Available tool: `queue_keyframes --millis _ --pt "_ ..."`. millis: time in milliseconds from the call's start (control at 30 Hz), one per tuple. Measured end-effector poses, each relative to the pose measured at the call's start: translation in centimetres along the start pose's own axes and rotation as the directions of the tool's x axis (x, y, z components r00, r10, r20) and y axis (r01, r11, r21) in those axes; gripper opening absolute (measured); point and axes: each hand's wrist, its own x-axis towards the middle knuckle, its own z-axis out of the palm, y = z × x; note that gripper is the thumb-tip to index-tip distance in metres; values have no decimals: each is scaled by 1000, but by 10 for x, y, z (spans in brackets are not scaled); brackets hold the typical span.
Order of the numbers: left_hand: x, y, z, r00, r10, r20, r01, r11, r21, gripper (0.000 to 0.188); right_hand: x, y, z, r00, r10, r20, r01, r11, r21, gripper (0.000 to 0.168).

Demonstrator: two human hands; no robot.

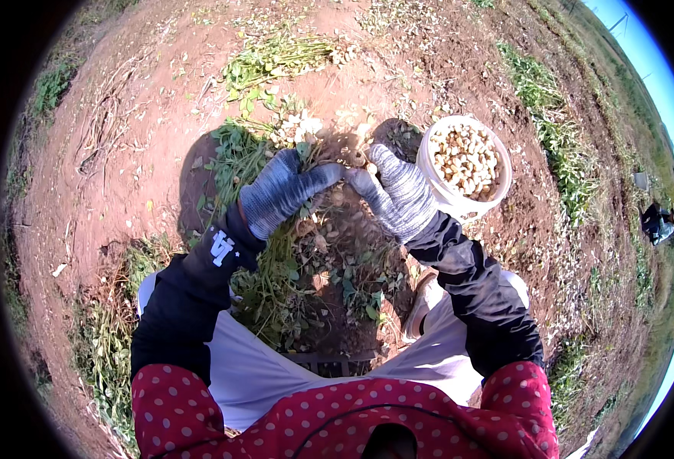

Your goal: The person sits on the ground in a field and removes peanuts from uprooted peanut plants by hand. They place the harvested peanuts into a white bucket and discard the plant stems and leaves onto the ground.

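Note:
My left hand (288, 192), in a grey-blue knit glove, grips a peanut plant (308, 155) by its stems near the roots. Much of the grip is hidden behind the glove. Close beside it, my right hand (400, 192), in a paler grey knit glove, has its thumb and fingers around a peanut pod (372, 168) at the roots. The two thumb tips almost meet. To the right of that hand stands a white plastic bucket (503, 189), with many peanuts in their shells (466, 158) inside it.
Cut peanut plants (279, 60) lie ahead on reddish soil (159, 115), with pale pods (299, 127) nearer me. More leafy plants (271, 287) lie between my legs. Rows of green plants (560, 143) run along the right. Farther off, another person (655, 224) is low to the ground.

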Motion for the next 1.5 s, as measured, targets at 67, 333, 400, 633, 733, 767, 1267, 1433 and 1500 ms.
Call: queue_keyframes --millis 67,333,400,633,733,767,1267,1433,1500 --pt "2 3 -2 991 -110 78 116 990 -78 44 13 23 -9 932 -361 40 363 931 -41 29" --pt "-1 3 16 978 -164 130 183 972 -148 47 19 44 -26 975 2 224 54 969 -242 34" --pt "-9 3 5 983 -175 50 181 970 -161 46 20 58 -49 960 172 219 -85 930 -356 36" --pt "-7 1 -7 994 -76 -73 57 971 -230 33 10 48 -21 821 303 484 -538 126 833 20" --pt "-7 2 3 996 8 -91 -17 994 -104 29 5 23 4 773 216 596 -632 175 755 30" --pt "-6 3 7 993 61 -106 -69 995 -69 27 4 20 13 772 195 604 -634 297 714 33" --pt "5 -25 19 997 21 -73 -21 1000 8 24 7 4 13 575 331 748 -388 915 -106 38" --pt "14 -38 22 999 -22 -39 23 999 46 19 5 -2 11 623 364 693 -215 931 -295 43" --pt "15 -38 23 999 -6 -36 9 998 68 19 2 14 5 568 266 779 -320 943 -89 46"
